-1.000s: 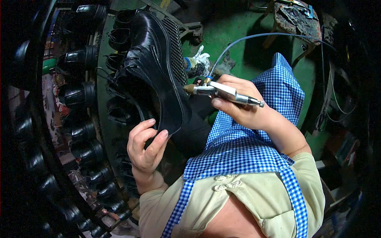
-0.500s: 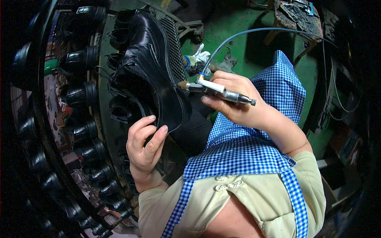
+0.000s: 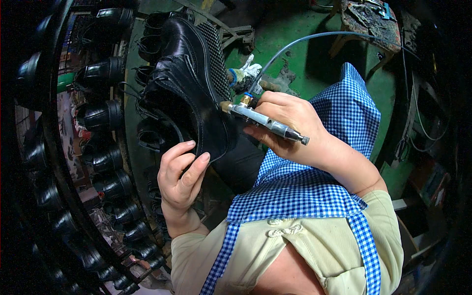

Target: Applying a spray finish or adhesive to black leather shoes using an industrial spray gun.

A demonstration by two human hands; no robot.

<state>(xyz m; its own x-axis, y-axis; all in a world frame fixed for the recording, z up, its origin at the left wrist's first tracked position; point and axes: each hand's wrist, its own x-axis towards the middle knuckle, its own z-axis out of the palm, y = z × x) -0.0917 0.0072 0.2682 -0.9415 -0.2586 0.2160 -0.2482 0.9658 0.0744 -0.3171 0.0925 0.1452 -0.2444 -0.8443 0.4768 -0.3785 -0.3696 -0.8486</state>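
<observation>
My left hand [image 3: 181, 172] pinches the heel end of a black leather lace-up shoe [image 3: 199, 81], thumb outside and fingers at the opening. The shoe is tilted, with its toe pointing away from me and its ridged sole turned to the right. In my right hand [image 3: 295, 120] is a silver spray gun [image 3: 260, 119] with a brass-coloured nozzle. Its nozzle is close to the shoe's side near the sole edge; I cannot tell whether they touch. A thin grey-blue air hose [image 3: 290, 43] runs from the gun's blue fitting toward the far right.
Racks of black shoes [image 3: 101, 115] line the left side, and more shoes [image 3: 150, 132] stand just behind the held one. A stained stool [image 3: 368, 27] with tools on it stands far right on the green floor [image 3: 280, 29]. A whitish glove-like cloth [image 3: 250, 69] lies beyond the shoe.
My right hand has turned the spray gun slightly, its rear end swinging down and left, and a white part along its top no longer shows. The shoe and my left hand have barely moved.
</observation>
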